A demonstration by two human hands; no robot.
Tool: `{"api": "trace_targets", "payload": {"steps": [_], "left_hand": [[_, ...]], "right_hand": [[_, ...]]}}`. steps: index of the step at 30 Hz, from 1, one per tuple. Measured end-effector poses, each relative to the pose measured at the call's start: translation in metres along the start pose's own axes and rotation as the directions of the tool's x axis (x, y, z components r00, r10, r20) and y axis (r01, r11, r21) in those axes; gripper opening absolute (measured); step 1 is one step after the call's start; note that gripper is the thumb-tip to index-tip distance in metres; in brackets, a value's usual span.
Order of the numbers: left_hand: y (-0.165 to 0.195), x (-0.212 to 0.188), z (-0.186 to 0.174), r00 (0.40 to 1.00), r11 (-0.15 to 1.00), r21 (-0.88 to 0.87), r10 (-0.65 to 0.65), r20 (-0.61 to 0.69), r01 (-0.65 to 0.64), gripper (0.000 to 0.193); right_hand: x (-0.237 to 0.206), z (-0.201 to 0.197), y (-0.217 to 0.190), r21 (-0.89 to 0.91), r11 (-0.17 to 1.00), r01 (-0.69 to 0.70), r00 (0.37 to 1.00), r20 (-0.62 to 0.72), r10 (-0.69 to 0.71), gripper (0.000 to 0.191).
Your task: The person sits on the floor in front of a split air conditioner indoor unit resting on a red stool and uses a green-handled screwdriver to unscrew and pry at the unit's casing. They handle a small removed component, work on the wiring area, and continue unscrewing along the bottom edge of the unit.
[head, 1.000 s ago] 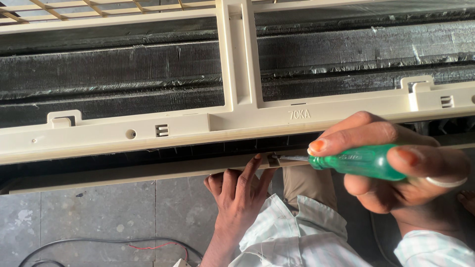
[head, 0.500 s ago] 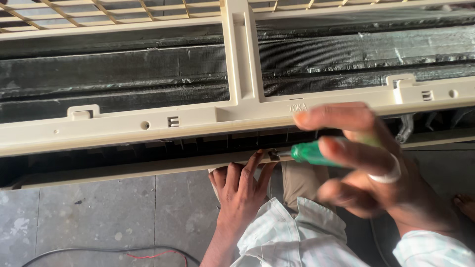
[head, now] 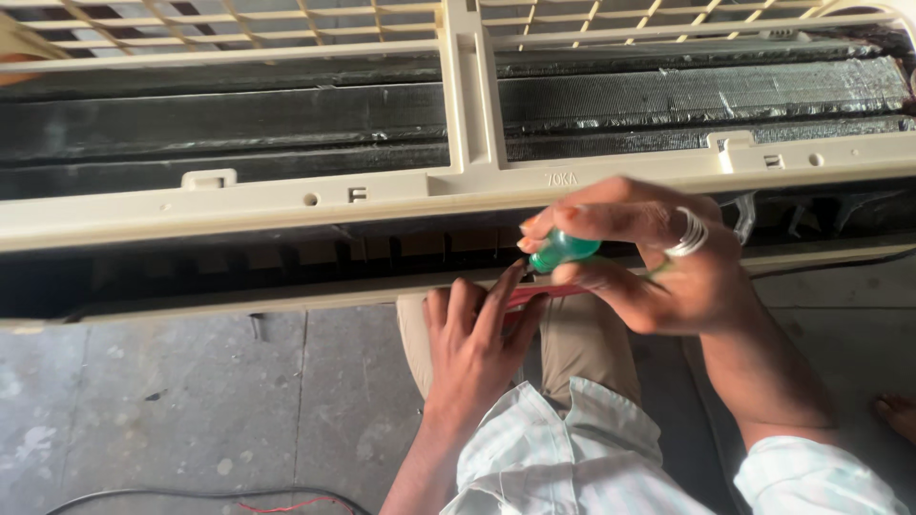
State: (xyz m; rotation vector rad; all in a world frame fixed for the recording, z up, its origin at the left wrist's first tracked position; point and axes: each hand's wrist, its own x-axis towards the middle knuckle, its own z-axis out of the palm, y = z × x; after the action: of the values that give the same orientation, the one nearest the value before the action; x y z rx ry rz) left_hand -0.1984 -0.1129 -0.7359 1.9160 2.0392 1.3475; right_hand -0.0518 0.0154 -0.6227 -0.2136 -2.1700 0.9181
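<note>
Right hand [head: 658, 253] is curled closed around the green handle of a screwdriver [head: 563, 250], its tip hidden but aimed at the lower edge of the beige air-conditioner housing [head: 401, 195], just right of the middle. Left hand [head: 472, 343] lies flat and open, fingers spread against that lower lip, holding nothing, with a small red strip [head: 530, 296] just beside its fingertips. Judging by how things lie, the work looks to be at an early stage: the front frame sits in place over the dark coil [head: 239, 124], and the louvre slot shows no part removed. By count: one screwdriver, one housing, two hands, one silver ring [head: 689, 232], and black and red wires [head: 267, 501] on the floor [head: 143, 401].
</note>
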Motion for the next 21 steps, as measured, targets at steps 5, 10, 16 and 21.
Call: {"api": "trace_targets", "payload": {"steps": [5,10,16,21], "left_hand": [[0.006,0.021,-0.003,0.995,0.995,0.046,0.088,-0.042,-0.086,0.039],[0.005,0.028,0.008,0.993,0.988,0.113,0.108,-0.054,-0.102,0.019],[0.003,0.024,0.009,0.991,0.981,0.153,0.123,-0.042,-0.116,0.025],[0.006,0.023,0.004,0.991,0.976,0.170,0.131,0.023,-0.133,0.040]], "right_hand": [[0.002,0.001,0.011,-0.216,0.964,0.156,0.984,-0.047,-0.170,0.056],[-0.014,-0.003,0.017,0.012,0.995,0.104,0.991,-0.088,-0.102,0.050],[-0.016,-0.006,0.020,-0.183,0.980,0.073,0.991,-0.097,-0.092,0.058],[-0.011,-0.007,0.016,-0.049,0.998,0.031,0.999,-0.023,-0.033,0.053]]}}
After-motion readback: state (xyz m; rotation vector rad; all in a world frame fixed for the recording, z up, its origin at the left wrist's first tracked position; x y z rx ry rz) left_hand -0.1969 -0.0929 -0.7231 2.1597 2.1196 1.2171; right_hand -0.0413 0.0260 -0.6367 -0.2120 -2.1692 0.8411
